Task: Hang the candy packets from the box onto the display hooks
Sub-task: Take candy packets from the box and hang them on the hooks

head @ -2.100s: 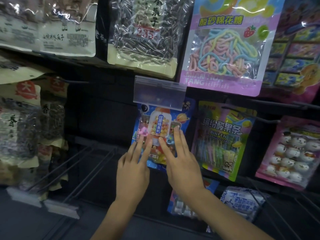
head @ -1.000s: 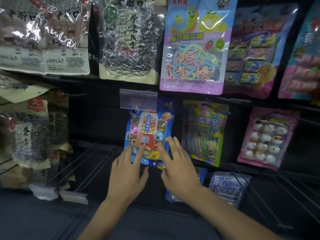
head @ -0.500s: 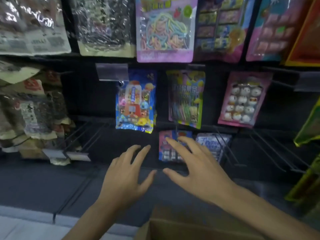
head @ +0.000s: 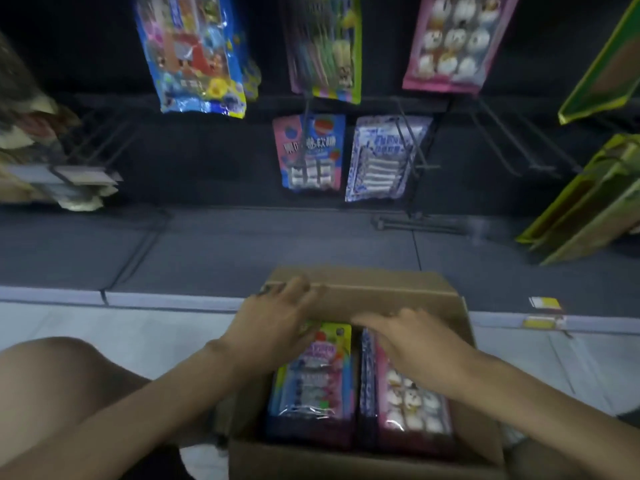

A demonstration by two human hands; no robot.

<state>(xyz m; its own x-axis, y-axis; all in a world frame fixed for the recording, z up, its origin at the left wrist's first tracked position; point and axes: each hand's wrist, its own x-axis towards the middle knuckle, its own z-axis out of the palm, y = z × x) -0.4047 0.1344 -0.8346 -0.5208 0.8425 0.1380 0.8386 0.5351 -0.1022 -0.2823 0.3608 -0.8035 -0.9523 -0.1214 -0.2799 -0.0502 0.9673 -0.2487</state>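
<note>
Down at 6 o'clock, both hands reach into the open cardboard box [head: 391, 299]: the left hand [head: 277, 323] has fingers spread loosely over the far flap and a colourful candy packet [head: 313, 372], the right hand [head: 412, 337] lies flat, fingers extended, over the pink packet [head: 412, 400]. At 12 o'clock, more packets hang from display hooks [head: 408, 147]

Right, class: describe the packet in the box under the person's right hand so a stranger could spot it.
Find the open cardboard box at the bottom. Two stacks of packets lie inside; take the one under the right hand. That pink packet shows round white sweets, unlike its neighbour.
</note>
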